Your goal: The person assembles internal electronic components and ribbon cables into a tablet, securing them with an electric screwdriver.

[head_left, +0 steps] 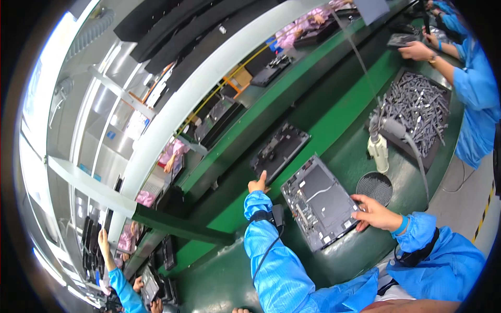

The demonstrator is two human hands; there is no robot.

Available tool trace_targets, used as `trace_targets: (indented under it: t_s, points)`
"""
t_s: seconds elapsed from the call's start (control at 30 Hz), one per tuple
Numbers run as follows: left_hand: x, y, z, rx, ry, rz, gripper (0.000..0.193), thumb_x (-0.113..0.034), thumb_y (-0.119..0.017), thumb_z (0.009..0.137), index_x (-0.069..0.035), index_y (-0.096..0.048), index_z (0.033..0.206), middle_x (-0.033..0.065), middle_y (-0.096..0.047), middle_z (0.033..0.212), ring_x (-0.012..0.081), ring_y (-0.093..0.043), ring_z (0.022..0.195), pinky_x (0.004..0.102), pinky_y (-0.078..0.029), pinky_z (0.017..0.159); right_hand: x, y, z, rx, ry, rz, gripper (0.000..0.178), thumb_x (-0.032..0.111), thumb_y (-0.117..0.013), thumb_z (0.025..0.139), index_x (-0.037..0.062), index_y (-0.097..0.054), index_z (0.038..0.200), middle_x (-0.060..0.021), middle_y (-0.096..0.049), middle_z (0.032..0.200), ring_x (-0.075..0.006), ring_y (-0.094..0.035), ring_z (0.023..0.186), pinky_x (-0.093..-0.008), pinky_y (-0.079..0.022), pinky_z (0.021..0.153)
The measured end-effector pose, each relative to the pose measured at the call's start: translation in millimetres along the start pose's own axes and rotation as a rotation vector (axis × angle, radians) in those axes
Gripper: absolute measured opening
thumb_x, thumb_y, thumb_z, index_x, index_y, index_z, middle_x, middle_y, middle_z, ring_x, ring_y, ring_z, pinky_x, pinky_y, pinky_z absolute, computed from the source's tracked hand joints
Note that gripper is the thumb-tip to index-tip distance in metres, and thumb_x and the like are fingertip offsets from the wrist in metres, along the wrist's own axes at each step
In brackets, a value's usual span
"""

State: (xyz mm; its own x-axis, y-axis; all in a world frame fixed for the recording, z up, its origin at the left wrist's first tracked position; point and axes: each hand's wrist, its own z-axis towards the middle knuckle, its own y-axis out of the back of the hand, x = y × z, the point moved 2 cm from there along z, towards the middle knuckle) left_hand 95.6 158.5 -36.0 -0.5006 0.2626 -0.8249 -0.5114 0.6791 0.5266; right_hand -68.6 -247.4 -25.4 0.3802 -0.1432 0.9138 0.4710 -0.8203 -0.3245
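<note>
In the head view, a grey laptop shell point(334, 201) is held over the green bench point(219, 276), its right edge pinched between the thumb and curled fingers of the right hand point(377, 213). A second shell point(284, 148) is met at its near corner by the left hand point(258, 183); how far its fingers are closed cannot be told.
</note>
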Motion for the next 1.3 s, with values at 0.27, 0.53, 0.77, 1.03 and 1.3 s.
trace_targets:
  t_s: [0.27,0.53,0.77,1.03,1.3]
  points:
    - [-10.2,-6.6,40.6,0.099,0.156,0.418,0.071,-0.045,-0.080,0.063,0.003,-0.060,0.111,0.0181,-0.062,0.110,0.0267,-0.060,0.101,0.0347,-0.048,0.083,2.0,8.7,-12.0,0.015,-0.037,0.041,0.065,0.010,-0.056,0.088,-0.0031,-0.019,0.139,-0.0153,-0.057,0.100,-0.0189,-0.064,0.065,-0.0280,-0.056,0.060]
    - [-45.7,10.0,-31.6,0.352,0.143,-0.788,0.032,-0.017,-0.065,0.081,-0.005,-0.053,0.108,0.0143,-0.058,0.104,0.0318,-0.057,0.095,0.0448,-0.052,0.078,11.8,-19.4,17.6,-0.001,-0.027,0.312,0.058,0.020,-0.056,0.090,-0.0010,-0.027,0.136,-0.0094,-0.059,0.098,-0.0143,-0.063,0.065,-0.0256,-0.055,0.060]
    - [-68.5,65.6,-111.7,0.293,0.011,-1.006,0.025,-0.017,-0.061,0.085,-0.003,-0.055,0.105,0.0110,-0.063,0.097,0.0249,-0.063,0.085,0.0406,-0.055,0.071,57.7,-64.6,146.5,-0.108,0.088,0.336,0.074,0.030,-0.057,0.090,-0.0012,-0.014,0.141,-0.0144,-0.044,0.130,-0.0241,-0.059,0.098,-0.0353,-0.050,0.087]
    - [-0.8,58.0,-252.1,0.188,-0.213,-0.914,0.035,-0.018,-0.055,0.089,-0.003,-0.048,0.119,0.0099,-0.060,0.107,0.0224,-0.060,0.095,0.0403,-0.052,0.078,67.4,-97.3,90.2,0.288,0.209,0.225,0.083,0.037,-0.064,0.084,0.0083,-0.013,0.143,-0.0165,-0.035,0.136,-0.0272,-0.034,0.127,-0.0462,-0.031,0.103]
    - [91.5,55.4,-343.0,0.943,-0.125,-0.371,0.025,-0.016,-0.058,0.090,0.004,-0.056,0.105,0.0159,-0.064,0.100,0.0215,-0.063,0.089,0.0324,-0.051,0.075,22.1,-45.4,47.0,0.052,0.175,0.022,0.050,0.003,-0.055,0.082,0.0041,-0.040,0.130,-0.0044,-0.058,0.110,-0.0128,-0.059,0.094,-0.0283,-0.053,0.073]
